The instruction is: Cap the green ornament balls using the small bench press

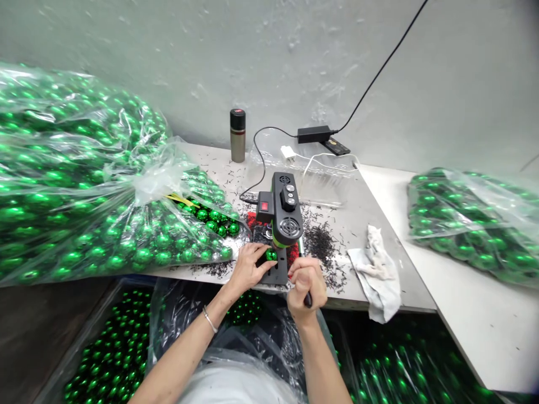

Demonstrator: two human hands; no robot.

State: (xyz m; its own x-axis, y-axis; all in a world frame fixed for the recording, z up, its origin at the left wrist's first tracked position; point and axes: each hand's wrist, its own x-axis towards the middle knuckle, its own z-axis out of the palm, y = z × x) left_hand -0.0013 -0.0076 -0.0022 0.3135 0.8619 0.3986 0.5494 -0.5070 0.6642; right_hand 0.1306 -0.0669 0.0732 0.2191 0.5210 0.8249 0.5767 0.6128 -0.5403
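Note:
A shiny green ball [271, 255] sits under the head of a small black bench machine [287, 210] that looks like a drill press with a red switch. My left hand [248, 266] pinches this ball between thumb and fingers at the machine's base plate [275, 276]. To the right of the base, my right hand [307, 286] is wrapped round a black handle [308, 300], whose end pokes out below the fist. Whether that handle joins the machine is hidden by the hand. The contact between ball and machine head is too small to make out.
Large clear bags of green balls [84, 185] crowd the left, with another bag [471, 224] at right. Black shavings [322, 244] litter the table. A white cloth [377, 275] hangs over the front edge. Behind are a bottle [238, 137], a power adapter [314, 133] and cables.

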